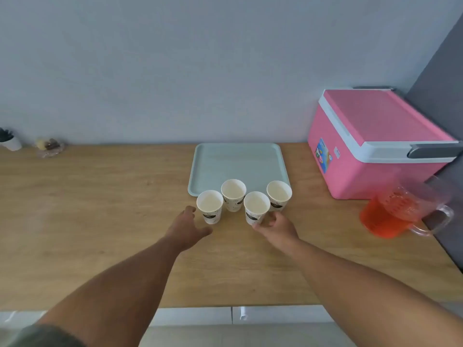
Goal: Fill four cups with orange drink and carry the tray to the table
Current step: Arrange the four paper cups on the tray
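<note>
- head view: wooden bench (pixel 100 221) runs along a grey wall, and a pale green tray (pixel 238 161) sits toward the back edge, right of the middle, nothing on its flat part
- four white paper cups stand upright and empty, clustered at the tray's front edge: far-left cup (pixel 210 206), back-left cup (pixel 233 194), front-middle cup (pixel 256 207), right cup (pixel 279 195). can't really tell if the back two sit on the tray's rim or just in front of it
- left hand (pixel 189 227) reaches in just beside the far-left cup, fingers relaxed and spread, so that grip is loose and holding nothing
- right hand (pixel 275 225) is at the base of the front-middle cup, fingers curled round its lower part, so it's gripping that one
- clear pitcher (pixel 398 214) of orange drink sits near the bench's right edge, a bit blurry, handle pointing right
- pink cooler box (pixel 375 139) with a white-trimmed lid sits in the back right corner, lid down, just behind the pitcher
- back left corner has a small white pot with a plant (pixel 8 141) and some wrapped snacks (pixel 50 146) next to it
</note>
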`<state>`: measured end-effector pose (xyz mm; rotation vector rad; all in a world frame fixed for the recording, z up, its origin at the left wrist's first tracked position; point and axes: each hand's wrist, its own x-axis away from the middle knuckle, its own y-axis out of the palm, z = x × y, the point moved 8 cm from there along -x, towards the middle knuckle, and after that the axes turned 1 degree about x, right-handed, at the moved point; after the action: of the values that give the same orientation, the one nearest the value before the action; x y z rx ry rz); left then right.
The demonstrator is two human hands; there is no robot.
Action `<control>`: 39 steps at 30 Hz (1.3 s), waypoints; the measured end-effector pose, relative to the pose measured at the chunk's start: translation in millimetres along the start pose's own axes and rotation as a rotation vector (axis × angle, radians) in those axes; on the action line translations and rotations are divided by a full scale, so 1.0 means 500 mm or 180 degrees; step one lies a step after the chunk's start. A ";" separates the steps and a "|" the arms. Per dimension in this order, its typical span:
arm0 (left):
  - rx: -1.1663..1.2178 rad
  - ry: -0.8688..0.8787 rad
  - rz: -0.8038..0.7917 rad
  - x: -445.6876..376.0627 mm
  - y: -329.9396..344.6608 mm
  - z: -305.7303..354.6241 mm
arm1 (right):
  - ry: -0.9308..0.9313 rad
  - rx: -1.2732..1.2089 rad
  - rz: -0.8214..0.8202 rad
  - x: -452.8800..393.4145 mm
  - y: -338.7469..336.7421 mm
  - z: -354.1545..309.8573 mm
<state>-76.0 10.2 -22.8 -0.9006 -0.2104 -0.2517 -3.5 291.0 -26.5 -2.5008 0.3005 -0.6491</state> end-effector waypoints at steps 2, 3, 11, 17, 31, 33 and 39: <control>0.0186 -0.0092 0.0101 -0.008 0.000 -0.001 | 0.0022 -0.0016 0.0029 -0.005 0.001 -0.005; 0.0322 -0.0166 0.0105 -0.011 0.005 -0.004 | 0.0033 -0.0002 0.0027 -0.010 0.005 -0.001; 0.1026 -0.0199 0.0327 -0.034 0.028 0.004 | -0.0112 -0.0083 0.0151 -0.045 0.023 0.000; 0.1215 -0.0128 0.0418 -0.046 0.027 0.003 | -0.0198 -0.0014 0.0212 -0.056 0.032 -0.002; 0.1217 -0.0219 0.0447 -0.017 0.017 -0.008 | -0.0258 0.0138 0.0258 -0.010 0.022 -0.008; 0.1228 -0.0184 0.0451 -0.015 0.011 -0.001 | -0.0321 0.0221 0.0262 -0.002 0.017 -0.023; 0.1193 -0.0079 0.0547 -0.018 -0.030 0.034 | -0.0492 0.0206 0.0262 0.009 -0.006 -0.083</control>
<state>-90.5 15.9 -3.7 -0.5458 -0.1938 -0.0377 -20.4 273.4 7.8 -2.4455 0.3179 -0.4233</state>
